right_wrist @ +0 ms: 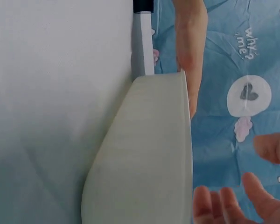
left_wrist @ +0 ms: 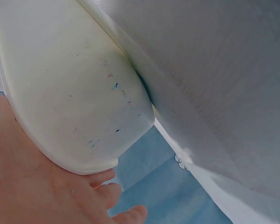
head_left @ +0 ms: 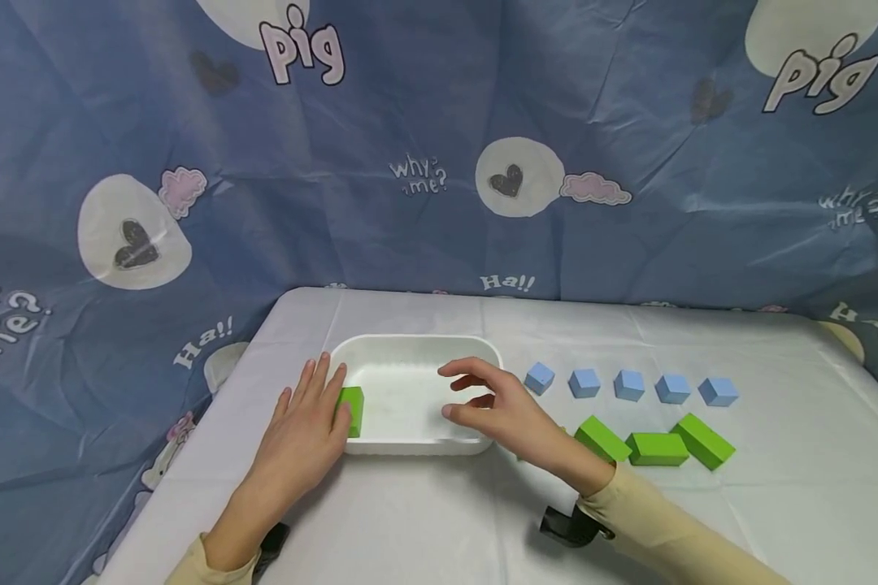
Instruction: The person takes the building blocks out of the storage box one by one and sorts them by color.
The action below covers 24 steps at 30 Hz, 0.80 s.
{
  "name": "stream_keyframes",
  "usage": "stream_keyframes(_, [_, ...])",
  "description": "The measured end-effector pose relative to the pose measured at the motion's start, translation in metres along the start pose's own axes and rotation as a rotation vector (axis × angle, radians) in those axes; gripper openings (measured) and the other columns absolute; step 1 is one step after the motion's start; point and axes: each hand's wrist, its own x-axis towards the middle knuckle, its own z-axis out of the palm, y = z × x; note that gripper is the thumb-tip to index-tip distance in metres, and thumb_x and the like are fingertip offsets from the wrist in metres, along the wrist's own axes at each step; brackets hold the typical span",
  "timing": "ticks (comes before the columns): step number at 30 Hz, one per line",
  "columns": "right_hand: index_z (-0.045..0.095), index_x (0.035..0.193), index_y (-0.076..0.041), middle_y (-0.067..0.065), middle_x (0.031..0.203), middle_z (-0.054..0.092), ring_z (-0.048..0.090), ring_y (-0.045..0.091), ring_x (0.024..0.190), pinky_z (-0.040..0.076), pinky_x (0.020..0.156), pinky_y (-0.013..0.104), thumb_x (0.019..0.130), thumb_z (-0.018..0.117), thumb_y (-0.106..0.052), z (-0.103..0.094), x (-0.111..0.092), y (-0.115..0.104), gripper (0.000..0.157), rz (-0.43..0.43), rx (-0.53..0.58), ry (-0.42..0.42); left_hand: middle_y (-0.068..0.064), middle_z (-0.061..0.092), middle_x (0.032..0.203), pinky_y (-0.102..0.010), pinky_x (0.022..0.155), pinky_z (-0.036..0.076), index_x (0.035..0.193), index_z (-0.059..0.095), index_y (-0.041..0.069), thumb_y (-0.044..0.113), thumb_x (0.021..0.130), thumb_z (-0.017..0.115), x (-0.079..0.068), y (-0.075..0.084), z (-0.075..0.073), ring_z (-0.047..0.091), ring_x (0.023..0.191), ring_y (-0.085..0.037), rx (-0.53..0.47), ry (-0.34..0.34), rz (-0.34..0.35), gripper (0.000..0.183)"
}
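Note:
A white tray point(head_left: 417, 446) stands on the table, with one green block point(head_left: 355, 410) inside at its left end. My left hand point(head_left: 302, 436) lies over the tray's left end, fingers straight, its thumb covering part of that block. In the left wrist view this hand point(left_wrist: 51, 182) is against the tray's outer side point(left_wrist: 74, 93). Above the tray's right half hovers my right hand point(head_left: 508, 413), fingers and thumb bent and apart with nothing between them. The right wrist view shows its fingers point(right_wrist: 259, 196) beyond the tray's side wall point(right_wrist: 144, 154).
Several light-blue cubes point(head_left: 584, 383) form a row right of the tray. Nearer me are green blocks point(head_left: 658, 449), with small green bits showing beside my right wrist. A blue patterned cloth point(head_left: 410, 236) hangs behind the white-covered table point(head_left: 424, 528).

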Motion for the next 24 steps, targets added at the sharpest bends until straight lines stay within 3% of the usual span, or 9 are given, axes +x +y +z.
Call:
stream_keyframes(6, [0.062, 0.127, -0.013, -0.001, 0.131, 0.056, 0.050, 0.029, 0.124, 0.046, 0.097, 0.041, 0.094, 0.065, -0.012, 0.013, 0.009, 0.003, 0.033, 0.008, -0.007, -0.020, -0.017, 0.015, 0.162, -0.064, 0.111, 0.013, 0.153, 0.033, 0.004, 0.032, 0.105, 0.033, 0.000, 0.000, 0.000, 0.008, 0.149, -0.034, -0.004, -0.008, -0.007, 0.056])
stream_keyframes(18, [0.061, 0.127, -0.020, -0.008, 0.131, 0.057, 0.051, 0.027, 0.127, 0.046, 0.095, 0.038, 0.095, 0.061, -0.011, 0.041, 0.032, 0.003, 0.034, 0.073, -0.008, -0.100, -0.018, 0.016, 0.161, -0.065, 0.111, 0.014, 0.153, 0.034, 0.003, 0.031, 0.105, 0.035, 0.002, 0.000, 0.001, 0.009, 0.149, -0.035, 0.020, -0.006, 0.001, 0.055])
stream_keyframes(24, [0.059, 0.131, -0.016, -0.002, 0.136, 0.055, 0.050, 0.028, 0.127, 0.044, 0.097, 0.037, 0.096, 0.059, -0.013, 0.050, 0.044, 0.007, 0.035, 0.095, -0.008, -0.144, -0.018, 0.016, 0.161, -0.065, 0.111, 0.014, 0.153, 0.034, 0.004, 0.031, 0.105, 0.035, 0.002, -0.001, 0.001, 0.009, 0.149, -0.035, 0.020, -0.012, 0.001, 0.055])
